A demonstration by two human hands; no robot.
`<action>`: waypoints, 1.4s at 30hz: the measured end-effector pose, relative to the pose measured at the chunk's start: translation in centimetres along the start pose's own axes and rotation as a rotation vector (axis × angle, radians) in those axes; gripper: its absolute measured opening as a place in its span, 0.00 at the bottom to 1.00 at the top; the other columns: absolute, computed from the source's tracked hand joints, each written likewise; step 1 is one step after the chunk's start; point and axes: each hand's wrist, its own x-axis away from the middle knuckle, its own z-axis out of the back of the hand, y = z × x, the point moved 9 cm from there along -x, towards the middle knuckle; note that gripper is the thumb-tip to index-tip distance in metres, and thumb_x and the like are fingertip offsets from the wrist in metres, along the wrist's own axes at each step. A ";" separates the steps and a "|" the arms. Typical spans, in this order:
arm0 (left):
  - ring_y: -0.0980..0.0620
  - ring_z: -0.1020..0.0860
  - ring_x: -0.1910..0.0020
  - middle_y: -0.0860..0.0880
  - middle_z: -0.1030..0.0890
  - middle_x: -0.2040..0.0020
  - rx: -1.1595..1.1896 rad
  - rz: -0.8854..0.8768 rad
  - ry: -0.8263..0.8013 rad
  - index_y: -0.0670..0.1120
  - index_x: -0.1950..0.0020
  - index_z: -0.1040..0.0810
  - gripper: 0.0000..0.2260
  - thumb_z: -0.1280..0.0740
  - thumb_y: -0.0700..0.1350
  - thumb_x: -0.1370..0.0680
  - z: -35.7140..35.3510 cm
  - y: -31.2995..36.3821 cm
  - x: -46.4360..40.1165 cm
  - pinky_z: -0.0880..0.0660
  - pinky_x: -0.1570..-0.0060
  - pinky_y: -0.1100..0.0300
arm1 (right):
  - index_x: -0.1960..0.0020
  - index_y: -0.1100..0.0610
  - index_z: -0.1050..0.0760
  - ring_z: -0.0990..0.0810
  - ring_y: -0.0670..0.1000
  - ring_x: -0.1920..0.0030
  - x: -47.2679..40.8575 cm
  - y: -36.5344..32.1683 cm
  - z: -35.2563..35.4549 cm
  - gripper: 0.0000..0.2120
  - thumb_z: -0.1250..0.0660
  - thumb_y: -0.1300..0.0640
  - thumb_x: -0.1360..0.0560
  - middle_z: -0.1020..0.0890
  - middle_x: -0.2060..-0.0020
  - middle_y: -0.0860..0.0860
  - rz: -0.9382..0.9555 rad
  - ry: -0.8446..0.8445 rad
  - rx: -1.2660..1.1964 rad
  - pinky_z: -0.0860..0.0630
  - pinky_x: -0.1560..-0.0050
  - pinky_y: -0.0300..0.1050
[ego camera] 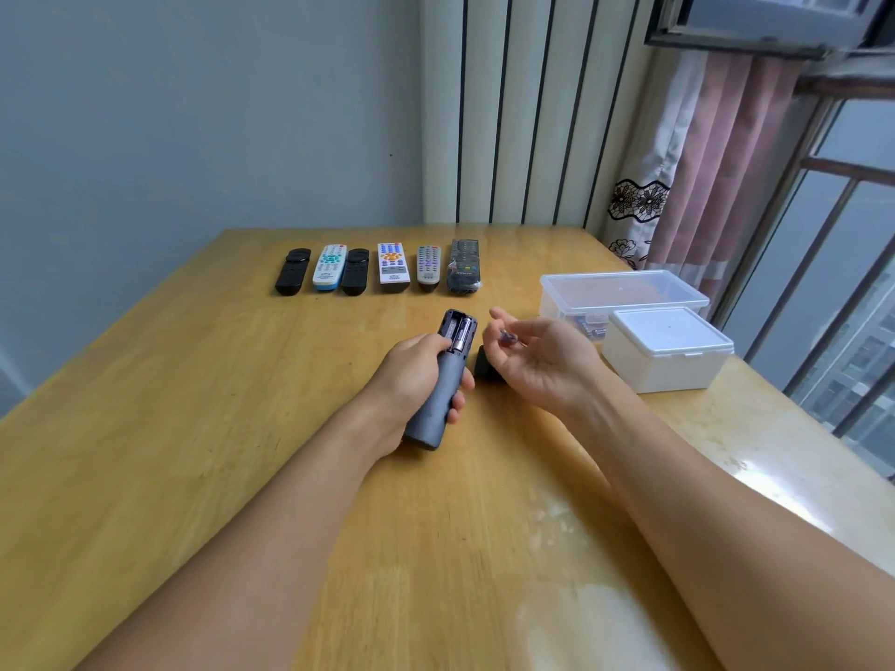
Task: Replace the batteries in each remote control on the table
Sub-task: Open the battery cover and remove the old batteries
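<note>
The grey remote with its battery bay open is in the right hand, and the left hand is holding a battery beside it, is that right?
Not quite: the hands are swapped. In the head view, the grey remote with its battery bay open is in the left hand, and the right hand holds a battery beside it.

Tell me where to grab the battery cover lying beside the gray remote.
Pinch the battery cover by its two long edges, coming from above. It seems to lie flat on the table between the hands, so only its edges offer purchase; the right hand partly hides it.
</note>
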 end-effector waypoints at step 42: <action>0.50 0.26 0.72 0.43 0.23 0.63 -0.124 -0.035 0.022 0.40 0.43 0.23 0.10 0.41 0.44 0.15 0.6 -0.5 -0.9 0.27 0.75 0.59 | 0.54 0.69 0.21 0.35 0.51 0.72 3.9 -0.4 -7.0 0.14 0.37 0.58 0.26 0.27 0.74 0.55 0.993 -0.096 1.833 0.29 0.66 0.52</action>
